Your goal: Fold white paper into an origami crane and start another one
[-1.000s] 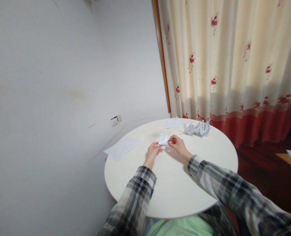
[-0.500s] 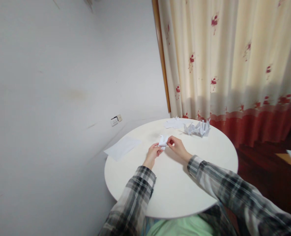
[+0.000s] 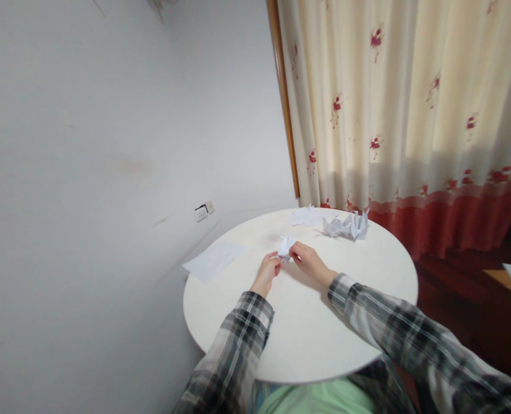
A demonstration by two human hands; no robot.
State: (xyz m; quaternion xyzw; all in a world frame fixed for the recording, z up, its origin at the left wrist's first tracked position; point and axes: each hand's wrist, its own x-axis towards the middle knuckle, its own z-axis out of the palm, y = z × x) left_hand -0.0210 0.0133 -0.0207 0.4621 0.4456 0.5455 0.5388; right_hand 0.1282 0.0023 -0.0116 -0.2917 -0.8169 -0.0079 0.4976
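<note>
Between my hands, above the middle of the round white table (image 3: 324, 322), is a small piece of folded white paper (image 3: 286, 245) with pointed flaps standing up. My left hand (image 3: 268, 270) pinches its left lower edge. On the other side, my right hand (image 3: 306, 257) is closed on the paper's right edge, fingers bent inward. The fingertips partly cover the lower folds, so their exact shape is hidden.
A flat white sheet (image 3: 216, 260) lies at the table's left edge, sticking out past it. Several folded paper cranes (image 3: 350, 225) stand at the back right, beside white paper pieces (image 3: 304, 216). A wall with a socket (image 3: 201, 214) is left; a curtain (image 3: 368, 115) hangs behind.
The folded paper has turned and narrowed between my hands, its flaps now more upright. My right hand has shifted slightly left and closer to my left hand, which stays nearly in place.
</note>
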